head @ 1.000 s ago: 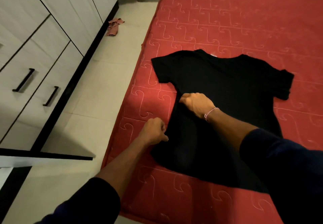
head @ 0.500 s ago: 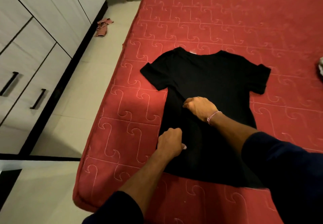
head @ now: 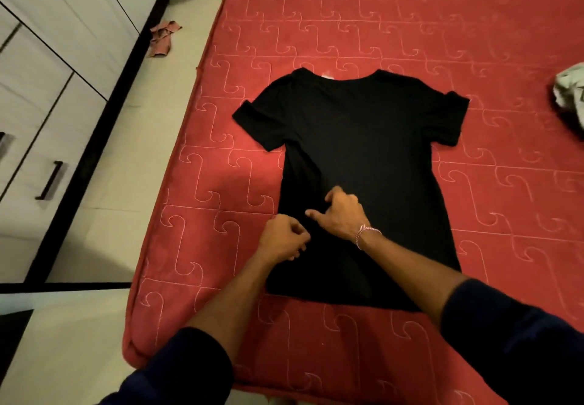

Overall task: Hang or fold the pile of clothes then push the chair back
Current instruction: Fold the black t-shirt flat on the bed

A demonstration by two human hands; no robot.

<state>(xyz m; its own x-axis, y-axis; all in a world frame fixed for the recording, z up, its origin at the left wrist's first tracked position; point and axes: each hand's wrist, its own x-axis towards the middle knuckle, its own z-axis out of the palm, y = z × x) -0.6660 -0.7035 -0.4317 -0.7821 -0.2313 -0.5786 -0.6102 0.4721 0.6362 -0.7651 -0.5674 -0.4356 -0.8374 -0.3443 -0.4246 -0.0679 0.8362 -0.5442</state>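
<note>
Left hand (head: 282, 240) with fingers curled into a loose fist at the left side edge of the black T-shirt (head: 363, 158); whether the fingertips pinch the fabric cannot be told. Right hand (head: 343, 213) resting on the lower left part of the garment, thumb extended toward the left hand and the remaining fingers bent down against the cloth; whether cloth is gathered under them cannot be told. A pink-and-white thread bracelet (head: 366, 232) encircles the right wrist, and both forearms emerge from dark blue sleeves (head: 521, 341). The T-shirt lies spread flat on the red quilted mattress (head: 379, 19), neckline away from the viewer, hem toward the near edge, both short sleeves spread outward. A pale crumpled garment (head: 570, 88) lies on the mattress at the right margin, well apart from the T-shirt. Left of the mattress: light tiled floor (head: 104, 215), a small reddish cloth (head: 162, 38) lying on it, and white cabinetry with black handles (head: 50, 180).
</note>
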